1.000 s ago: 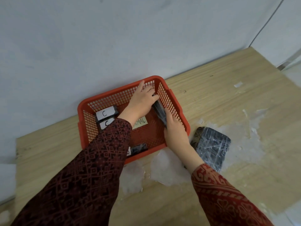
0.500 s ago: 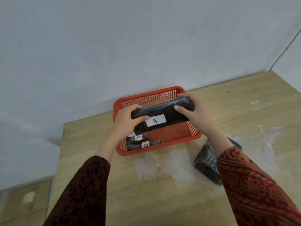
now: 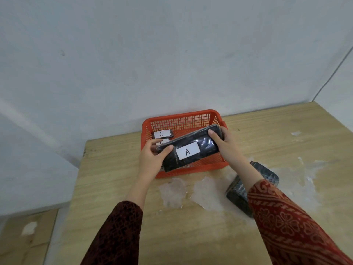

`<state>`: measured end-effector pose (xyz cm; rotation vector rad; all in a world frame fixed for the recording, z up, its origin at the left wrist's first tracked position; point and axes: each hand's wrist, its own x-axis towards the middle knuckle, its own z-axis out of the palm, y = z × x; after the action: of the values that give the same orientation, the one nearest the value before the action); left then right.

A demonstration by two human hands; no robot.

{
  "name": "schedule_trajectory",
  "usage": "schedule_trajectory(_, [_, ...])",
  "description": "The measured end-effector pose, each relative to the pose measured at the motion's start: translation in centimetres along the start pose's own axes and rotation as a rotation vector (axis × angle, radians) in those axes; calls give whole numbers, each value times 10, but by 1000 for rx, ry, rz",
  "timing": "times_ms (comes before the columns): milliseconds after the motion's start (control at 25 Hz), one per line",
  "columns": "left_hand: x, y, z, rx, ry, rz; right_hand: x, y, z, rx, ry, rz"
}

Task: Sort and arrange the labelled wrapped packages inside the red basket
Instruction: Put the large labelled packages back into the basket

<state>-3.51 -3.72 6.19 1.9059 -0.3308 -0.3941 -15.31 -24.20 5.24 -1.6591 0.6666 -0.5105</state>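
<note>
A bare, plain room, perhaps a storeroom or simple workspace: a pale wooden desk (image 3: pixel 191 236) with patches of white residue (image 3: pixel 208 196) stands pushed against unadorned grey-white painted walls (image 3: pixel 172 54).

Red mesh plastic basket (image 3: pixel 183 121) and black wrapped packages on a pale wood-grain table (image 3: pixel 114 178).
The long glossy black package (image 3: pixel 202 148) bears a white label with a black "A"; a smaller black package (image 3: pixel 163 134) carries a white "C" label. The sleeves (image 3: pixel 290 226) are dark red with an ornamental pattern. White patches mottle the tabletop.
</note>
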Motion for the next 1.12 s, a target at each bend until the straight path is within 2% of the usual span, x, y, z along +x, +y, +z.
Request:
schedule_trajectory(160, [2, -21, 26, -45, 171, -275, 13, 10, 7, -7, 86, 189])
schedule_trajectory(240, [11, -25, 39, -64, 219, -321, 22, 16, 9, -48, 154, 228])
schedule_trajectory(320, [28, -23, 52, -131, 163, -314, 35, 21, 8, -153, 210, 219])
schedule_trajectory(480, [73, -20, 71, 27, 20, -216, 65, 34, 9, -513, 112, 174])
schedule_trajectory(640, [110, -24, 88, 172, -30, -81, 89, 45, 20, -662, 70, 32])
schedule_trajectory(760, [128, -37, 99, 319, -113, 0, 104, 61, 29, -817, 2, 25])
schedule_trajectory(880, [134, -52, 105, 472, -189, 80, 110, 79, 37, -953, 9, -18])
schedule_trajectory(960, [137, -59, 108, 566, -189, 164, 110, 87, 38, -1006, 35, -54])
schedule_trajectory(1120, [147, -67, 106, 833, -231, 272, 109, 103, 39, -1121, -44, -66])
